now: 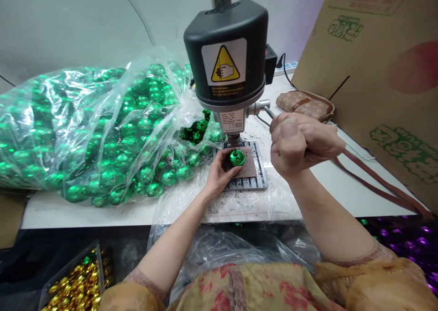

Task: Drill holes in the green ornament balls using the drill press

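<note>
A small drill press [226, 55] with a black motor cover stands on the table before me. Under its chuck sits a shiny green faceted ball [237, 157], resting on a pinkish board [251, 167] over the slotted metal base [262, 178]. My left hand [221, 171] holds the ball from the left side, thumb in front and fingers behind. My right hand [301, 142] is closed in a fist around the end of the press's feed lever [269, 112], to the right of the machine. The drill tip appears to meet the ball's top.
A clear plastic bag [102, 128] full of green balls fills the left of the table. Dark shavings lie around the base. A brown patterned handbag [304, 104] and a large cardboard box [383, 87] stand at right. Gold balls [75, 283] lie in a container below; purple ones [410, 242] lie lower right.
</note>
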`<state>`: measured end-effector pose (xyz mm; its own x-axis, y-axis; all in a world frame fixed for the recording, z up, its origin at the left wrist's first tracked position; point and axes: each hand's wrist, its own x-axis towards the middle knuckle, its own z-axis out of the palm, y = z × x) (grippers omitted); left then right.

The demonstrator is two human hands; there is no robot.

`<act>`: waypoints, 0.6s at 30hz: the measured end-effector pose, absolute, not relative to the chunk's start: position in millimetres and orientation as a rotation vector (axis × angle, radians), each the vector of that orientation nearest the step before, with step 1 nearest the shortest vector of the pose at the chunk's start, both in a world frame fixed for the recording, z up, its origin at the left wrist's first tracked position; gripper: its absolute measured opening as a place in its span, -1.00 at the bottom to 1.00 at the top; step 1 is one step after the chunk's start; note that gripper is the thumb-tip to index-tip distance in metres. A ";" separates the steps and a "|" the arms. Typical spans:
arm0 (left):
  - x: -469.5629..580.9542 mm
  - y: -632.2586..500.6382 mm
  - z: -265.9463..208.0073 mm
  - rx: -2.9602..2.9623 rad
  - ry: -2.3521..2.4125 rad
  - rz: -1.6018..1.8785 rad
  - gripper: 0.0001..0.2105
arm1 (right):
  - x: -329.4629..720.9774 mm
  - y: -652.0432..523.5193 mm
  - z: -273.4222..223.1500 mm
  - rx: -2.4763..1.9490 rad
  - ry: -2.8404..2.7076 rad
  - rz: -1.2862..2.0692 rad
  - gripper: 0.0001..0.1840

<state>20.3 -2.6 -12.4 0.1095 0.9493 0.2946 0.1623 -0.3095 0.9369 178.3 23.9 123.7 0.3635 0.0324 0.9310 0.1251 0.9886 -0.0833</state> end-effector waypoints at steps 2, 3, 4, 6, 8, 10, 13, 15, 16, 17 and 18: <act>20.2 -2.7 -12.5 1.603 1.108 1.274 -0.47 | 178.6 25.9 120.0 -0.135 -1.197 -0.060 -0.46; 20.2 -3.0 -12.5 1.601 1.106 1.274 -0.46 | 178.8 26.8 117.4 -0.127 -1.199 -0.063 -0.46; 20.2 -3.3 -12.6 1.600 1.106 1.275 -0.46 | 178.9 27.5 114.6 -0.114 -1.202 -0.069 -0.46; 20.3 -3.7 -12.7 1.605 1.114 1.279 -0.46 | 178.7 27.9 110.2 -0.089 -1.214 -0.074 -0.46; 20.6 -3.6 -13.0 1.617 1.124 1.281 -0.47 | 177.7 26.7 111.6 -0.084 -1.208 -0.059 -0.44; 21.2 -2.7 -12.7 1.631 1.139 1.277 -0.47 | 176.1 24.4 122.3 -0.132 -1.176 -0.007 -0.43; 22.6 -4.8 -8.7 1.668 1.221 1.288 -0.49 | 174.7 22.1 151.7 -0.235 -1.126 0.111 -0.48; 23.6 -13.9 -3.8 1.707 1.357 1.351 -0.53 | 175.0 22.6 170.9 -0.273 -1.156 0.195 -0.51; 24.1 -21.9 -1.3 1.732 1.429 1.393 -0.55 | 175.4 23.4 178.1 -0.274 -1.176 0.232 -0.51; 24.6 -32.5 0.8 1.769 1.473 1.429 -0.56 | 175.8 24.2 183.0 -0.276 -1.188 0.258 -0.50; 25.2 -45.3 2.0 1.822 1.474 1.447 -0.56 | 176.1 24.9 185.9 -0.268 -1.192 0.273 -0.50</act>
<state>25.2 -45.3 2.0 -0.0831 0.8805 0.4668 0.4831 -0.3740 0.7916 176.1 24.9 185.9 0.3446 0.3468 0.8723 -0.0669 0.9360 -0.3457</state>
